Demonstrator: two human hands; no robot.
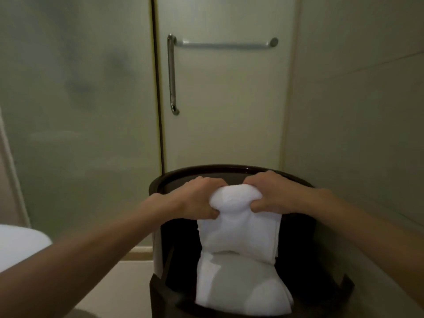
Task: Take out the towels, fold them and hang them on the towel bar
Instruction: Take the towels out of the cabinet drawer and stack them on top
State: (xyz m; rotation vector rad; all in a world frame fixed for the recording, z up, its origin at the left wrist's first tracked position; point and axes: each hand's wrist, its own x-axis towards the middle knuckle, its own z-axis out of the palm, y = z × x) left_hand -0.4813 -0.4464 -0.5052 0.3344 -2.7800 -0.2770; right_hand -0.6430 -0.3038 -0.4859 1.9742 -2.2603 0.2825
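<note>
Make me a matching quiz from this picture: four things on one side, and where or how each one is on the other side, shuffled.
Things:
1 white towel
2 towel bar
3 door handle
4 container

States:
A upright, at the door's left edge
B dark and round, cloth hanging into it
C gripped by the left hand and right hand
D horizontal, nothing on it

Pairs: 1-C, 2-D, 3-A, 4-B
</note>
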